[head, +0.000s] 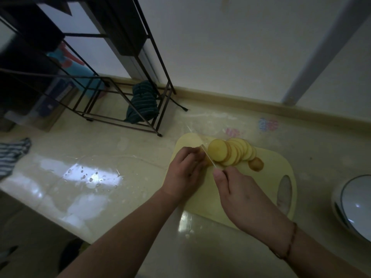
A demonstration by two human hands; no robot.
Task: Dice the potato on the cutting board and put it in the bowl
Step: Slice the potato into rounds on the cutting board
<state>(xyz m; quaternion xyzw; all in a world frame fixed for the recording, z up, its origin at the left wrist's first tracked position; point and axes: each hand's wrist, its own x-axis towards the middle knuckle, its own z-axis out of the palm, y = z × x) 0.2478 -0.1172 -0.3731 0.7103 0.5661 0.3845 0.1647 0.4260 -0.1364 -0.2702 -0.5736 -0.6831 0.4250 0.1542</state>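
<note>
The step in hand looks like the slicing that comes before dicing. On the board (pixel 259 199), the left hand (pixel 185 169) lies over the uncut stub of the potato (pixel 207 160), fingers bent down onto it; only a sliver of the stub shows at the hand's 3 o'clock, so how firmly it is gripped cannot be told. The right hand (pixel 244 194) is wrapped round the handle of the knife (pixel 208 157), thumb up by the blade's root, and the blade runs from that hand toward 11 o'clock, edge down between the stub and the slices (pixel 230 152).

The slices lean in an overlapping row that trails toward 3 o'clock from the blade. An end piece (pixel 256 164) with skin lies flat at the row's 4 o'clock. The bowl (pixel 353 203) stands off the board at its 3 o'clock, well apart from the slices, with nothing seen in it.

Little of the stub seems left, so the fingers sit close to the edge. The next move calls for tucked fingertips and a short straight cut. After that, the rounds probably need stacking, cutting into strips, then crosswise, before anything goes to the bowl.
</note>
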